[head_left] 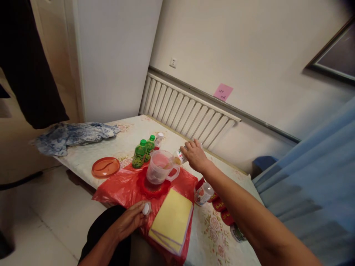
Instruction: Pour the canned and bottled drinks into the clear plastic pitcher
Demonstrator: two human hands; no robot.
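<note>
My right hand [196, 155] grips a bottle [180, 156] with a white label. The bottle is tipped to the left, its mouth at the rim of a clear plastic pitcher [156, 170]. This pitcher stands in a red scalloped dish [142, 186] on a red plastic sheet [113, 190]. Near the table's front edge, my left hand [130, 221] holds a white cap [146, 209] at its fingertips. A stack of yellow paper [172, 218] lies just to the right of that hand.
Two green bottles [139, 155] and a white-capped bottle [159, 140] stand behind the pitcher. An orange dish [105, 167] and a blue patterned cloth [74, 136] lie on the left. A clear jar [203, 193] and red cans [219, 204] are at the right, partly under my right forearm.
</note>
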